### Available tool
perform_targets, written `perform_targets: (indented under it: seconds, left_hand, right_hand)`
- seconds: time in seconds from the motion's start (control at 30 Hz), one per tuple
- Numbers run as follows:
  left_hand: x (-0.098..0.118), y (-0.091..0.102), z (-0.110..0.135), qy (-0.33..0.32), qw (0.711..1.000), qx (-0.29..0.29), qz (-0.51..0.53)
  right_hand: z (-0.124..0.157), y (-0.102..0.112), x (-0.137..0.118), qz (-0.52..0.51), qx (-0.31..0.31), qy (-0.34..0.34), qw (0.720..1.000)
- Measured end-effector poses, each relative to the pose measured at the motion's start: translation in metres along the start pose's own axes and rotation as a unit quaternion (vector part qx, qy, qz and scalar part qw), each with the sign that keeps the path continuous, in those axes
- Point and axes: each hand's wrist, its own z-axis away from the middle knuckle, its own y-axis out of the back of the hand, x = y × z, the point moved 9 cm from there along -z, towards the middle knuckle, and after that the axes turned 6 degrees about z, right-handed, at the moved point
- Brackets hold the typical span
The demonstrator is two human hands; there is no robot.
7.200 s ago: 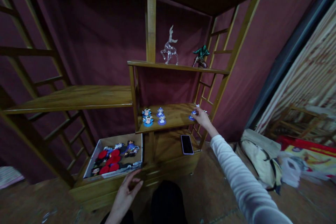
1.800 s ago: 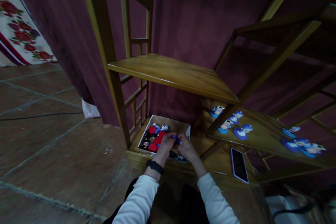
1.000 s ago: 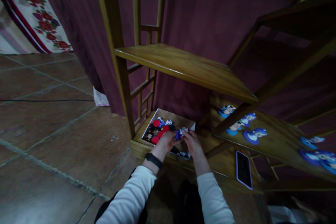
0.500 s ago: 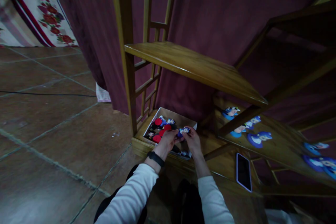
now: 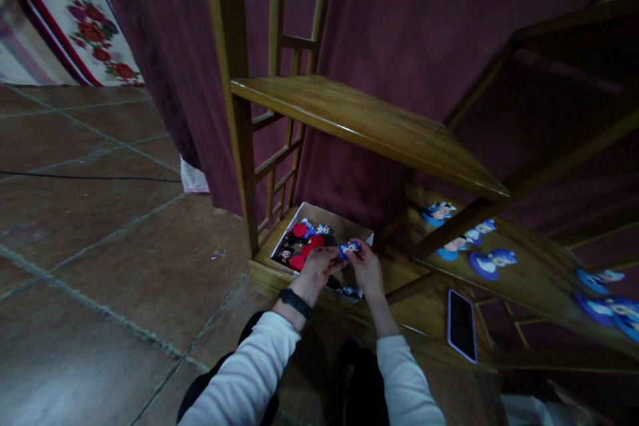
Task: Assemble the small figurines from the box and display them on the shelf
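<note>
Both my hands meet over a white cardboard box (image 5: 362, 236) on the bottom board of a wooden shelf unit. My left hand (image 5: 315, 267) and my right hand (image 5: 368, 269) are closed together on a small blue and white figurine (image 5: 348, 249). The box holds several small figurines (image 5: 300, 244), red, blue and dark. A black watch sits on my left wrist. Several blue figurines (image 5: 478, 251) stand on the low shelf to the right.
A phone (image 5: 460, 326) with a pale case lies on the bottom board at right. A bare wooden shelf (image 5: 364, 126) juts out above the box. Dark red curtain hangs behind. Tiled floor (image 5: 100, 259) spreads to the left, with a floral cloth (image 5: 64, 20) at the far left.
Seven seconds ago my right hand was at the figurines on the low shelf. Since then both hands came to the box and hold one figurine; in the last second they barely moved.
</note>
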Motion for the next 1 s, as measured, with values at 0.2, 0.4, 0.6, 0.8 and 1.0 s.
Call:
perform_targets:
  seconds: [0.2, 0.4, 0.6, 0.8, 1.0]
  left_hand:
    - [0.0, 0.004, 0.002, -0.013, 1.0, 0.013, -0.005]
    - [0.0, 0.009, 0.003, -0.005, 0.999, 0.027, -0.038]
    - [-0.002, 0.005, 0.007, -0.011, 1.0, 0.002, -0.026]
    - [-0.001, 0.005, 0.0, -0.006, 0.999, 0.007, -0.036]
    - [-0.001, 0.002, -0.004, 0.02, 1.0, 0.015, 0.003]
  right_hand:
    - [0.005, 0.002, -0.006, 0.042, 0.002, 0.007, 0.999]
    - [0.004, 0.001, -0.006, 0.038, -0.027, 0.002, 0.999]
    - [0.006, 0.0, -0.006, 0.016, -0.027, 0.015, 0.999]
    - [0.006, -0.003, -0.013, -0.036, -0.031, 0.02, 0.999]
    - [0.002, 0.006, 0.002, -0.186, 0.015, -0.032, 0.982]
